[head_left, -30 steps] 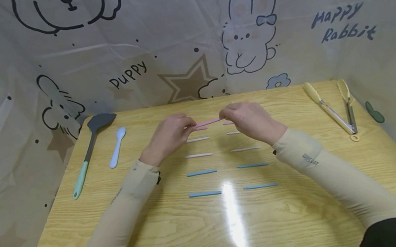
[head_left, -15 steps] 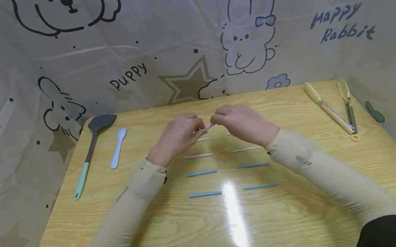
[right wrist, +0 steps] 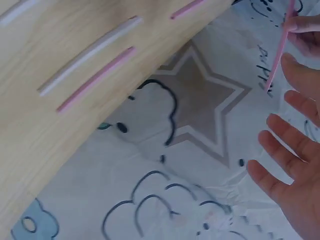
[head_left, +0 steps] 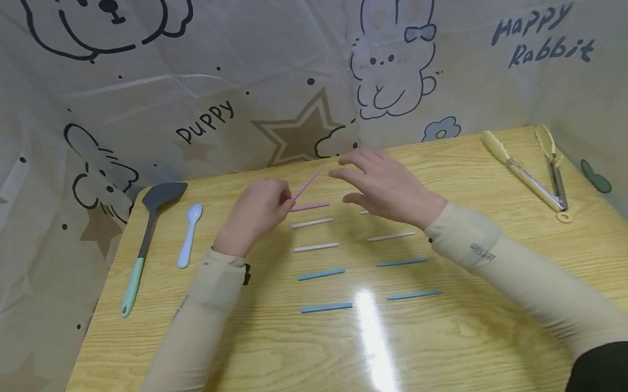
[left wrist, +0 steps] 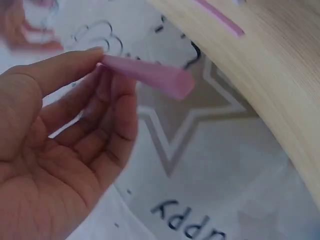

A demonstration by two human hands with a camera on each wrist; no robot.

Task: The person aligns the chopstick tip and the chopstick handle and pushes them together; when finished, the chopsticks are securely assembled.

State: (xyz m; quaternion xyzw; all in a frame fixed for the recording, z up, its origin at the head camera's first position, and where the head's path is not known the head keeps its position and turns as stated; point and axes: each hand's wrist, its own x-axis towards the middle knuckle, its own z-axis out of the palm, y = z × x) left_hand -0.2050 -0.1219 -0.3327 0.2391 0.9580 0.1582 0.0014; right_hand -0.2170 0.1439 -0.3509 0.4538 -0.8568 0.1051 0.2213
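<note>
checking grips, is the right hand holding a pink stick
No, the left hand pinches the raised pink stick, apart from the right hand.

In the head view, the left hand [head_left: 254,213] hides one end of the slim pink stick [head_left: 308,183] it pinches; the left wrist view shows the right hand [left wrist: 12,25] blurred and cut off.

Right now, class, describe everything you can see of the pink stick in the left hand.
The pink stick is thin, straight and smooth-looking, with a blunt end facing the left wrist camera; its material is unclear. The left hand pinches it, off the table. In the head view it slants up towards the right. The right hand appears clear of it.
</note>
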